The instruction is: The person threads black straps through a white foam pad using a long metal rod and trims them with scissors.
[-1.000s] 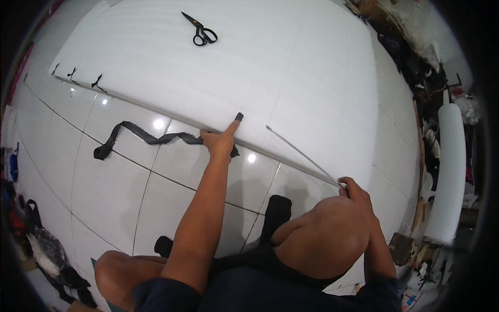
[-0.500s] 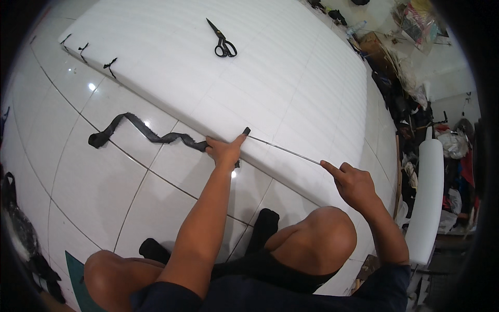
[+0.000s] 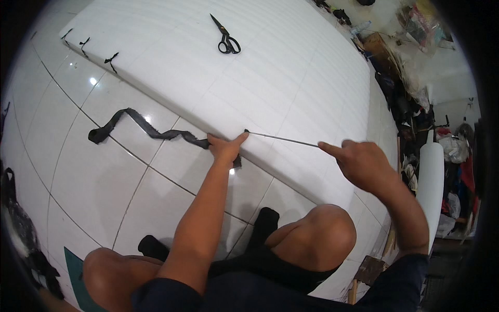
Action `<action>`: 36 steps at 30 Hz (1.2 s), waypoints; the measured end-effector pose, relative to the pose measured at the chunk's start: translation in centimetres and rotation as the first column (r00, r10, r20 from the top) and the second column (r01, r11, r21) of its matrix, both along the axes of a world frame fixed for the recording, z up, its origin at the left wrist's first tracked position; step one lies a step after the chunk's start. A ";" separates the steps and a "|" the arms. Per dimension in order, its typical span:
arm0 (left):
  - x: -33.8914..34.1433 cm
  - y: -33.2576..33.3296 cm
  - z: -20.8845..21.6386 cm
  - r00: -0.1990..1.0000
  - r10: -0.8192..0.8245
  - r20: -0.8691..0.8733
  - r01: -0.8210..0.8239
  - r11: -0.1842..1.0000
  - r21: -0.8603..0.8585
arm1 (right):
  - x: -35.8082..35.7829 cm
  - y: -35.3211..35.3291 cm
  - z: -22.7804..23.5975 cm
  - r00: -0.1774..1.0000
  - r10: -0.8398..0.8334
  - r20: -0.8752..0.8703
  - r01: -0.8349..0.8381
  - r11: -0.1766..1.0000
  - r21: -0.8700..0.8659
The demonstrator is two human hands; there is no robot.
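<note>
The right hand (image 3: 366, 164) grips a thin rod (image 3: 283, 139) (its near end hidden)

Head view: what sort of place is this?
Probably a small workshop, perhaps for foam or fabric work: a big white foam-like slab on a tiled floor, black scissors lying on it, and clutter piled along the right.

No words, numbers or signs can be read here. A tiny gold-coloured mark sits near the pivot of the black scissors (image 3: 225, 34), which lie on the white slab (image 3: 291, 78) — too small to make out. Coloured patches show on the plastic bag (image 3: 423, 25) at the upper right — too blurred for any lettering to be told.
</note>
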State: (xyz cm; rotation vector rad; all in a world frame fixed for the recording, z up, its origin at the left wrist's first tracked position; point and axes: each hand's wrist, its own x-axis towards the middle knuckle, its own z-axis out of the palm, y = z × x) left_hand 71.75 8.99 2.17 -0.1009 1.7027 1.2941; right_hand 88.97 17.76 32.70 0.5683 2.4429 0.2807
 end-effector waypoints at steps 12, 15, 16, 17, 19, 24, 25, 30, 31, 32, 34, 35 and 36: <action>-2.6 -0.3 1.5 0.850 0.163 -0.500 -0.191 0.982 -0.005 | -12.4 1.8 -4.4 0.956 0.137 0.259 -0.124 0.990 -0.066; -4.7 -0.4 -1.9 0.841 0.365 -0.399 -0.339 0.931 0.138 | -13.8 1.4 -4.4 0.955 0.149 0.257 -0.141 0.989 -0.050; -4.5 -0.2 -1.5 0.906 0.329 -0.266 -0.315 0.944 0.096 | -13.4 2.0 -4.6 0.955 0.141 0.261 -0.136 0.990 -0.038; -4.0 -0.4 -1.2 0.949 0.290 -0.127 -0.285 0.957 0.057 | -12.9 2.4 -4.8 0.955 0.135 0.264 -0.133 0.991 -0.026; -3.4 -0.2 -0.7 0.974 0.220 -0.052 -0.222 0.974 -0.041 | -11.8 2.3 -5.1 0.960 0.135 0.247 -0.132 0.991 -0.025; -3.4 -0.2 -1.4 0.958 0.227 0.178 -0.251 0.960 0.124 | -12.2 1.2 -5.3 0.959 0.179 0.219 -0.179 0.984 -0.019; -2.9 0.4 -1.4 0.953 0.208 0.220 -0.246 0.955 0.166 | -10.7 1.5 -5.6 0.964 0.227 0.136 -0.226 0.974 -0.030; -3.3 0.2 -2.0 0.951 0.057 0.304 -0.139 0.957 0.256 | -11.1 1.5 -4.8 0.974 0.179 0.140 -0.173 0.983 -0.056; -2.9 0.4 -2.1 0.998 0.024 0.063 -0.030 0.995 0.093 | -11.4 1.9 -4.8 0.971 0.194 0.142 -0.188 0.981 -0.056; -2.3 0.4 -2.2 0.998 0.061 0.030 -0.064 0.989 0.136 | -11.7 2.1 -4.8 0.970 0.178 0.167 -0.169 0.983 -0.066; -1.4 0.3 -2.3 0.990 0.139 -0.030 -0.129 0.966 0.225 | -12.1 2.4 -4.8 0.965 0.145 0.217 -0.130 0.988 -0.082; -1.5 0.3 -2.4 0.991 0.135 -0.022 -0.124 0.955 0.271 | -11.8 2.5 -5.1 0.971 0.149 0.188 -0.135 0.987 -0.087; -1.8 0.1 -2.6 0.991 0.131 -0.015 -0.120 0.941 0.316 | -11.7 2.5 -5.2 0.972 0.141 0.187 -0.128 0.988 -0.082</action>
